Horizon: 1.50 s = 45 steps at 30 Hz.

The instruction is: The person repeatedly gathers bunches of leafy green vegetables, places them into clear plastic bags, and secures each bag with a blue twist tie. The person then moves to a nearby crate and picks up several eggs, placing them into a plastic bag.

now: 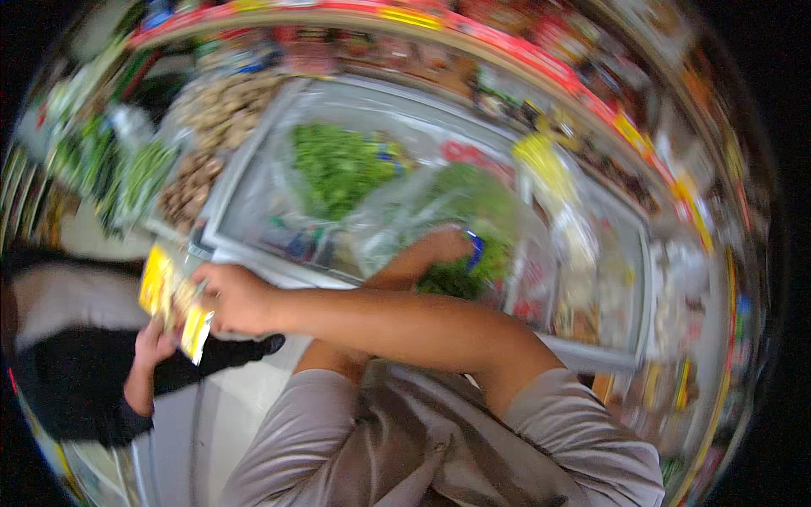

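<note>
My arms cross in front of me. My left hand [451, 245] reaches over a glass-topped chest and grips a bunch of leafy greens [469, 272] near its blue band. Clear plastic lies around these greens. My right hand [237, 299] is stretched to the left, its fingers on a yellow-and-clear packet [158, 282]. Another person's hand [155, 345] touches the same packet from below. A second heap of leafy greens [336, 168] rests on the chest, farther back. Blur hides the finger details and the packet's contents.
The pale frame of the chest [247, 158] runs before me. Brown tubers or roots [228, 108] and bagged green vegetables [95, 158] stand at the left. A yellow-topped plastic bag [548, 165] lies to the right. Goods fill the shelves behind; another person's dark-clothed body [82, 380] is close at the left.
</note>
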### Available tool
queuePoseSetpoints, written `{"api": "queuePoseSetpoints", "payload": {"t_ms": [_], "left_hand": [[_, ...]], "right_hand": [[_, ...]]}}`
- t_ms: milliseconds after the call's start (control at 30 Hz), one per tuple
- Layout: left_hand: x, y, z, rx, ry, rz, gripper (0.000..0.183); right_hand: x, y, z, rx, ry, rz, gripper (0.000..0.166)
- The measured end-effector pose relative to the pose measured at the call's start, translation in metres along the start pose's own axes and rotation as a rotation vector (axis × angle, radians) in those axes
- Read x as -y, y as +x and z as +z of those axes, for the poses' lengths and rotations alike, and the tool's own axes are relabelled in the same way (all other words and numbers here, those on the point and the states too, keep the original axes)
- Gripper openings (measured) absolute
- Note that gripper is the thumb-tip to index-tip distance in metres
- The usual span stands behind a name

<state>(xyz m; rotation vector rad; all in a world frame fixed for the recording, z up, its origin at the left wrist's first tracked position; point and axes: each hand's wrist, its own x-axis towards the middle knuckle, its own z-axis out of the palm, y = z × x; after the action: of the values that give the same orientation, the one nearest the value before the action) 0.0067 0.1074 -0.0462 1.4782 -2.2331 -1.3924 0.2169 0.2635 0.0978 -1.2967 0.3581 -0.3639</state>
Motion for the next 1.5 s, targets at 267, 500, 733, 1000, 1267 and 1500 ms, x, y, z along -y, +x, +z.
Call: {"api": "queuePoseSetpoints", "payload": {"t_ms": [267, 500, 733, 1000, 1267, 1500], "left_hand": [[-0.008, 0.02, -0.021, -0.069, -0.008, 0.08, 0.049], [-0.049, 0.009, -0.032, -0.078, -0.033, 0.087, 0.053], [-0.078, -0.027, -0.06, 0.038, 0.017, 0.1, 0.032], [-0.152, -0.067, -0.055, 0.208, 0.36, 0.319, 0.035], [-0.054, 0.007, -0.016, -0.221, 0.625, -0.05, 0.036], [-0.045, 0.004, -0.029, -0.35, 0.357, 0.02, 0.038]], "right_hand": [[0.025, -0.116, -0.08, -0.222, -0.168, -0.458, 0.03], [-0.096, -0.315, -0.285, -1.234, -0.604, -0.121, 0.059], [-0.076, -0.347, -0.308, -0.603, 0.083, -0.129, 0.075], [-0.007, -0.35, -0.387, -0.042, 0.294, -0.181, 0.072], [0.068, -0.294, -0.312, -0.551, -0.01, 0.128, 0.067], [-0.03, -0.316, -0.294, -1.021, -0.499, -0.022, 0.052]]}}
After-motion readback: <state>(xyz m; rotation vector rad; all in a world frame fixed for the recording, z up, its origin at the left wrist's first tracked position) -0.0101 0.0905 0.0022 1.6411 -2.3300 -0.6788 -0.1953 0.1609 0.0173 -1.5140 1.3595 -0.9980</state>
